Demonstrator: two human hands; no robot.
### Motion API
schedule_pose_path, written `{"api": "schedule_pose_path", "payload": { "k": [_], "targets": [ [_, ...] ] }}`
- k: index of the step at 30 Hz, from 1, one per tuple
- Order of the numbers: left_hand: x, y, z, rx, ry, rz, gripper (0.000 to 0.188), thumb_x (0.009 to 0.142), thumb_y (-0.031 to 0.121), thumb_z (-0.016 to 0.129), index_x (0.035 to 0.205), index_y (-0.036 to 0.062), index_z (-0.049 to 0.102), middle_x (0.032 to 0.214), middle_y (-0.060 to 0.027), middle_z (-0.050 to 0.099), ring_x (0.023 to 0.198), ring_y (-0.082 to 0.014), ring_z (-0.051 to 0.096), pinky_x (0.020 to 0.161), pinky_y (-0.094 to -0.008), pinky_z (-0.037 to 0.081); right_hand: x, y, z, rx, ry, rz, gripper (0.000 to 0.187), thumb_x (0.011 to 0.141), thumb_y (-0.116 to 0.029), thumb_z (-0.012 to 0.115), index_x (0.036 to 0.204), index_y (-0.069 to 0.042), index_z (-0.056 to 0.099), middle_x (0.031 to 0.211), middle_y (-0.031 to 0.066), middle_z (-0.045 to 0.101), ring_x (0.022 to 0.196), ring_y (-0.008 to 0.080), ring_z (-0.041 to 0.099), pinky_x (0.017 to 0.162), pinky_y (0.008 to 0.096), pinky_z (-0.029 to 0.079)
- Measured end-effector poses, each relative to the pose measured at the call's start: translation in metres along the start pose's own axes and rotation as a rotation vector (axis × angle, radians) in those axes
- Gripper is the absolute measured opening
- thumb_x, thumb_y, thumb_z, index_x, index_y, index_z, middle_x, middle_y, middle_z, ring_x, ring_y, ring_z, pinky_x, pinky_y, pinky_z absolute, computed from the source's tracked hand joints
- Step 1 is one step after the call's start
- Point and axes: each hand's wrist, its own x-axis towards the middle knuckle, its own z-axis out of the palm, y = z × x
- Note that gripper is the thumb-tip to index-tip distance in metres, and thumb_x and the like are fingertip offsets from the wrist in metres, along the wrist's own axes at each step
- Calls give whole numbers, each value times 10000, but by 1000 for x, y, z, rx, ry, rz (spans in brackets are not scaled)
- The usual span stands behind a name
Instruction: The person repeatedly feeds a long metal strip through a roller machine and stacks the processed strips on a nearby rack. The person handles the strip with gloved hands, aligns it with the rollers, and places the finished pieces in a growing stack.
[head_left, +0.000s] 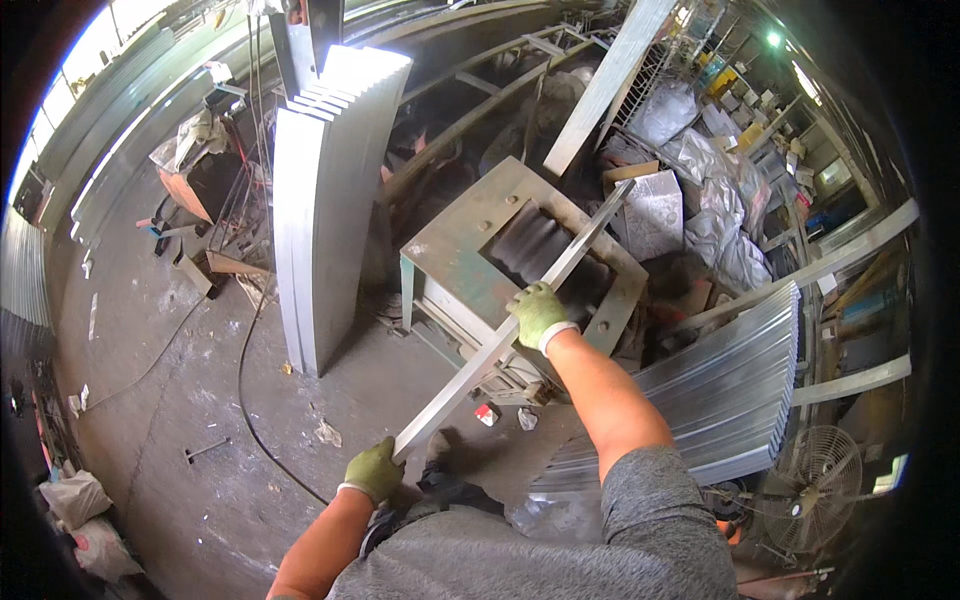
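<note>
A long, straight metal bar slants from lower left to upper right in front of me. My left hand, in a green work glove, is closed round its near end. Further up, my right hand, gloved the same way, grips it near the middle. The bar's far part passes over a worn metal machine, whose top has an opening with dark ribbed rollers. I cannot tell whether the bar touches the machine.
Left of the machine stands a tall bundle of metal profiles. A stack of long metal strips lies to the right, beside a fan. Plastic-wrapped bundles sit at the far right. A black cable crosses the floor.
</note>
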Motion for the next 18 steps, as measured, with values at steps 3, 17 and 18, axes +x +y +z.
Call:
{"api": "schedule_pose_path", "payload": {
  "k": [3, 17, 18],
  "targets": [
    [22, 17, -2, 22, -28, -15, 359, 1013, 336, 677, 1297, 118, 644, 1080, -243, 790, 1036, -496, 748, 900, -595, 587, 10, 26, 1, -27, 35, 4, 351, 899, -239, 694, 1232, -210, 800, 1293, 57, 754, 1298, 290, 655, 1205, 467, 402],
    [-55, -51, -7, -137, -62, 26, 395, 993, 332, 702, 1345, 157, 661, 1082, -251, 787, 1060, -474, 754, 898, -560, 596, -22, -72, -8, 167, 115, -51, 350, 892, -263, 716, 1233, -223, 784, 1275, 67, 750, 1290, 295, 643, 1218, 488, 388],
    [-69, -66, -1, -151, -53, 20, 393, 993, 326, 701, 1346, 158, 659, 1080, -246, 789, 1060, -471, 756, 895, -556, 598, -27, -92, -8, 153, 97, -60, 362, 884, -263, 720, 1238, -219, 780, 1274, 67, 750, 1289, 298, 642, 1219, 486, 387]
  ]
}}
